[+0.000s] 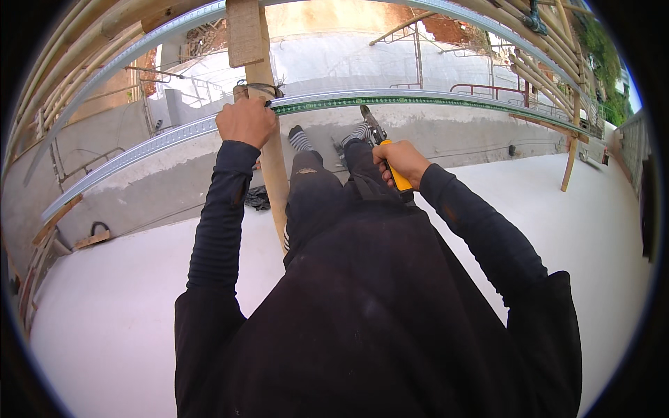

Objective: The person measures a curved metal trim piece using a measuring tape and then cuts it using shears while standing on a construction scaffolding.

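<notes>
1. A smooth white surface (104,313) is the broadest thing here, spreading nearer the body than both hands and out to either side; whether it is floor or sheeting, I cannot tell.
2. Beyond it, a strip of rough grey concrete (446,136) crosses behind the right hand; feet in striped socks (301,141) show there, between the two hands.
3. Farther out, past both grips, lies pale ground with metal frames (418,52) and a patch of reddish earth (446,29).
4. Stacked bamboo poles (104,28) rise beyond the left hand to its left; more stand far to the right of the right hand, with green foliage (599,42) behind.
5. A galvanised steel channel (139,148) runs under the left hand and on past the right; a second channel (488,31) arcs farther off.
6. A wooden post (275,167) stands just right of the left hand.
7. A green strip with dark marks (418,102) lies along the steel channel, rightward from the left hand.
8. The left hand (245,124) is curled closed over the channel, fingertips hidden.
9. The right hand (404,164) is clamped on yellow-handled snips (398,177), their metal head pointing toward the channel; contact is unclear.
</notes>
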The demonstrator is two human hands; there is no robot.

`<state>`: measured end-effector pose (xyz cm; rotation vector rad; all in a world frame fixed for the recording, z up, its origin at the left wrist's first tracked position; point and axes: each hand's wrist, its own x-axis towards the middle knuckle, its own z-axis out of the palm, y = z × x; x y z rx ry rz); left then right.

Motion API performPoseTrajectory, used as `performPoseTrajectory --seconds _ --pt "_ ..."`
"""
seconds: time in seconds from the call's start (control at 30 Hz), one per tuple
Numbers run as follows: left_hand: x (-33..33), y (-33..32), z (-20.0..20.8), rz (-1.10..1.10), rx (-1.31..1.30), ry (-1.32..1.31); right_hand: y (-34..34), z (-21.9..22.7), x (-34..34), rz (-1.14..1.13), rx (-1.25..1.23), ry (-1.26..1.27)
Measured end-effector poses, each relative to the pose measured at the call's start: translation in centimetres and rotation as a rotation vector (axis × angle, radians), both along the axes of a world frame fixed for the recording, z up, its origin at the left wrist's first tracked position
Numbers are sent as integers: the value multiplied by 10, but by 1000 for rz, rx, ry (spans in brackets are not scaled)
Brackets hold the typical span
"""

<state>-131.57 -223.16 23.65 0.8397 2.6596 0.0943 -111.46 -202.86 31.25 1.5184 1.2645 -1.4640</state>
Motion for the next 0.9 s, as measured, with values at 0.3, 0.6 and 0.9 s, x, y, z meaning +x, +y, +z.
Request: performPoseTrajectory --seconds 0.3,0.6,0.9 --pt "-14 9 7 -27 -145 -112 -8 2 41 86 -156 106" --pt "-15 11 20 18 -62 -76 -3 17 93 -172 0 237" --pt "13 14 63 -100 -5 -60 24 -7 139 -1045 139 867"
